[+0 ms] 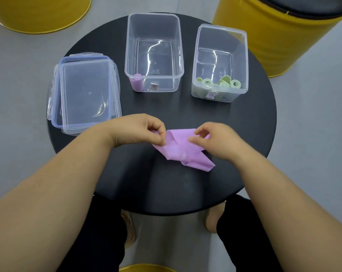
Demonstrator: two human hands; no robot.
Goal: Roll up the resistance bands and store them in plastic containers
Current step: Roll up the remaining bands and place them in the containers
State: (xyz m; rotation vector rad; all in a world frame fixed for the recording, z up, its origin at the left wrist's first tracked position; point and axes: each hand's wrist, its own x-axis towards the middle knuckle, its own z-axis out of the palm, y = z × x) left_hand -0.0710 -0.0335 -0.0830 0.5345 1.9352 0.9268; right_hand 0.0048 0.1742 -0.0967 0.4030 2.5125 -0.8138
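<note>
Hands, left [138,130] and right [215,140], both pinch a crumpled purple band [181,150] above the table [166,189].

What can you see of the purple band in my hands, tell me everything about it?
The purple band is a thin, flat, slightly translucent strip that looks like stretchy rubber or latex. It is not rolled yet: it lies crumpled and folded over itself, with one end trailing toward the near right. Its lower part rests on the black round table, near the middle. The left hand pinches its left edge and the right hand pinches its upper right edge.
</note>
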